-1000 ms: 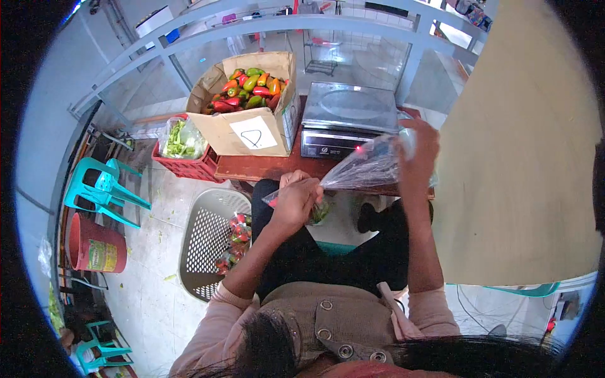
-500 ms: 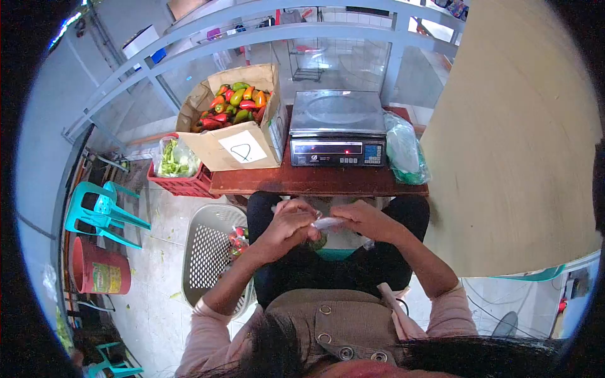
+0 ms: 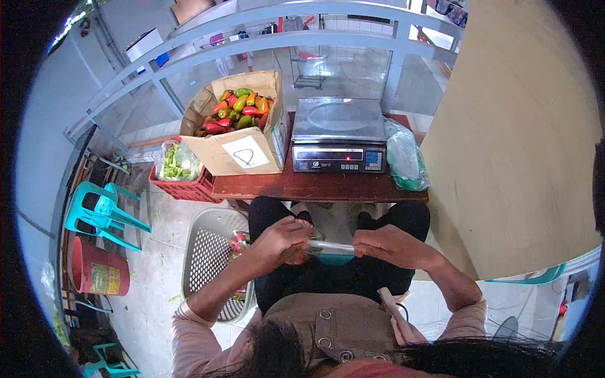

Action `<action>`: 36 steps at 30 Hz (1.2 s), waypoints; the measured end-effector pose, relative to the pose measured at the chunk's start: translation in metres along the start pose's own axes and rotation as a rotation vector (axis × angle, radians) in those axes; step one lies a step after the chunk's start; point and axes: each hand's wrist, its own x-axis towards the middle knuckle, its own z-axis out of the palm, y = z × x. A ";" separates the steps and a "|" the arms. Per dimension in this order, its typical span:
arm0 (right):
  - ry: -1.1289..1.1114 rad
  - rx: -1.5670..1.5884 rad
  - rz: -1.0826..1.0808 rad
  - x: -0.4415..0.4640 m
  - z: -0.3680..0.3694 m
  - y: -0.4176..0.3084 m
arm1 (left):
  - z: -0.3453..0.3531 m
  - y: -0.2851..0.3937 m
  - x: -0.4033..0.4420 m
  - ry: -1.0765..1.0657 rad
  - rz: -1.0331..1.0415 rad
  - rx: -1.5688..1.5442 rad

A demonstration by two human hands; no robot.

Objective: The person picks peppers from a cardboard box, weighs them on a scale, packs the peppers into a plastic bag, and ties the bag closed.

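Observation:
Between my hands a clear plastic bag (image 3: 333,246) is stretched tight into a twisted strip above my lap. My left hand (image 3: 283,239) is closed around one end, where some red and green shows through, probably peppers; the fingers hide most of it. The other end is pinched in my right hand (image 3: 389,246). Below and left of my left hand, a grey perforated basket (image 3: 205,252) on the floor holds bagged red peppers (image 3: 238,244), partly covered by my left arm.
Ahead, a wooden table (image 3: 328,188) bears a cardboard box (image 3: 220,154) of red, orange and green peppers (image 3: 236,110), a digital scale (image 3: 339,135) and plastic bags (image 3: 405,154). A red crate (image 3: 189,187), teal chair (image 3: 94,205) and red bucket (image 3: 94,268) stand left. A tan board (image 3: 517,151) rises right.
My hands have moved apart, the right one going right, and the plastic between them is now pulled into a longer, straighter strip. The camera view has shifted slightly.

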 end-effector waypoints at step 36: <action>0.586 0.244 -0.114 0.046 -0.018 0.039 | -0.019 -0.016 0.013 0.222 -0.367 -0.034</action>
